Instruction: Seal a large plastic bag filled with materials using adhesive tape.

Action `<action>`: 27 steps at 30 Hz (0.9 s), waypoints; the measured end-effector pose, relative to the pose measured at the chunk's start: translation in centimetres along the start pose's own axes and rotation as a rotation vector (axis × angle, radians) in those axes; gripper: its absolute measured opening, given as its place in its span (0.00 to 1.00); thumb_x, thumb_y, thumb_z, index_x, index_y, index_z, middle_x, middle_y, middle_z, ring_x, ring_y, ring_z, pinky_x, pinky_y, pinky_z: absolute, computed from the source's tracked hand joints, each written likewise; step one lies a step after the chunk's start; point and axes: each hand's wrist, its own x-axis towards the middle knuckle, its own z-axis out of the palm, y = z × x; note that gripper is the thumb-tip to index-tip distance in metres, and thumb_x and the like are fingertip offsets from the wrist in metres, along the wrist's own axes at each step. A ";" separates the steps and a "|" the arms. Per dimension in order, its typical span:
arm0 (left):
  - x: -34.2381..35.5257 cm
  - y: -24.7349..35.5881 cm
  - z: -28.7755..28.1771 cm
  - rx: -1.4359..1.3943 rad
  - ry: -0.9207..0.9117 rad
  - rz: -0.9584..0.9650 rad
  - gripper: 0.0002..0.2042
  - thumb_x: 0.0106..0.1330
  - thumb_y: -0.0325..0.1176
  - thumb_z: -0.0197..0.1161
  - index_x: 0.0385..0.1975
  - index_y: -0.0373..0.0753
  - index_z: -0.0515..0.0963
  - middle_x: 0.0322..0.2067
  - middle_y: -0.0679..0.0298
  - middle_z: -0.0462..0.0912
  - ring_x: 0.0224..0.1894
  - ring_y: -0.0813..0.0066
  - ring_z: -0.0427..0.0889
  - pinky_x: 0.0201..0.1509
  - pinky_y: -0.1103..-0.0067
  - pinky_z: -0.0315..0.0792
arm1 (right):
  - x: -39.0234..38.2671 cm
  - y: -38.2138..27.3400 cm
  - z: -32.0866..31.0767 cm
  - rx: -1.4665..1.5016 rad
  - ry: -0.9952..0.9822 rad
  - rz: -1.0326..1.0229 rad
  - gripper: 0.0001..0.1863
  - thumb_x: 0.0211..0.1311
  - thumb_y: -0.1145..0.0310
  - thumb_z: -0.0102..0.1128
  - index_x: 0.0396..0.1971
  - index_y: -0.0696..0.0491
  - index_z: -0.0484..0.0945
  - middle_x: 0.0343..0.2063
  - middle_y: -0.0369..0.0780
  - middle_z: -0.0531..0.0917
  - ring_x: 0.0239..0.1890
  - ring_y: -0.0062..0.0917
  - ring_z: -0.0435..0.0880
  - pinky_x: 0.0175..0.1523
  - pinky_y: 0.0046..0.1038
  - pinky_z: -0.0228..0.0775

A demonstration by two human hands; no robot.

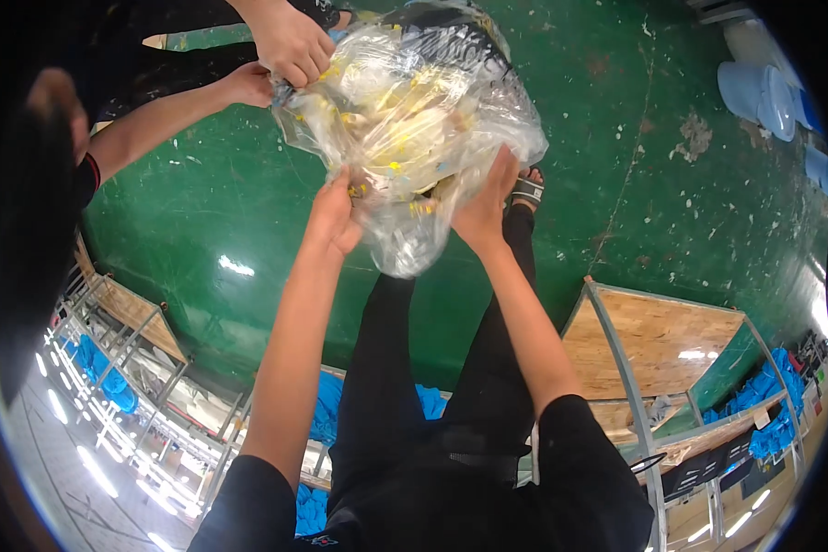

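Note:
A large clear plastic bag (409, 120) with yellow and white contents hangs in front of me above the floor. What fills it is too crumpled to make out. My left hand (333, 213) grips the bag's near left edge, thumb and fingers closed on the plastic. On the near right side, my right hand (483, 204) is closed on the bag too, its fingertips partly hidden by the film. A co-worker's two hands, one being the upper hand (294, 46), the other the lower hand (247, 85), hold the bag's far left edge.
Green scuffed floor (607, 184) spreads around us. A co-worker stands close on the left. Blue buckets (754, 97) stand at the far right. A wooden-topped metal-framed table (653, 340) is at the lower right, and racks with blue cloth (106, 373) at the lower left.

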 end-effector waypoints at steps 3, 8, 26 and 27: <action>-0.5 -0.4 0.4 -0.008 0.001 0.007 0.14 0.79 0.40 0.48 0.48 0.35 0.73 0.38 0.63 0.77 0.38 0.73 0.79 0.47 0.73 0.81 | 1.7 0.0 0.8 -0.011 0.096 0.130 0.77 0.34 0.59 0.83 0.74 0.57 0.28 0.73 0.56 0.43 0.74 0.55 0.45 0.76 0.50 0.39; -1.1 0.3 0.5 0.088 -0.004 0.094 0.14 0.78 0.41 0.50 0.45 0.35 0.74 0.36 0.64 0.77 0.37 0.73 0.78 0.47 0.71 0.81 | 1.7 -0.7 -1.9 0.738 0.152 0.283 0.62 0.38 0.70 0.80 0.70 0.55 0.43 0.62 0.47 0.66 0.62 0.35 0.70 0.68 0.38 0.62; -4.1 1.3 1.1 0.621 0.052 0.386 0.25 0.79 0.48 0.45 0.45 0.28 0.78 0.36 0.57 0.83 0.35 0.73 0.83 0.39 0.76 0.79 | 7.2 -1.5 -7.0 0.163 0.549 -0.024 0.57 0.35 0.65 0.84 0.69 0.50 0.57 0.72 0.50 0.50 0.65 0.46 0.68 0.71 0.44 0.56; -4.4 1.4 0.9 0.603 0.042 0.385 0.24 0.79 0.48 0.44 0.45 0.28 0.77 0.36 0.57 0.83 0.36 0.72 0.83 0.40 0.75 0.80 | 7.8 -1.3 -7.2 0.183 0.579 0.015 0.58 0.35 0.64 0.84 0.70 0.51 0.58 0.71 0.51 0.55 0.63 0.47 0.70 0.71 0.43 0.55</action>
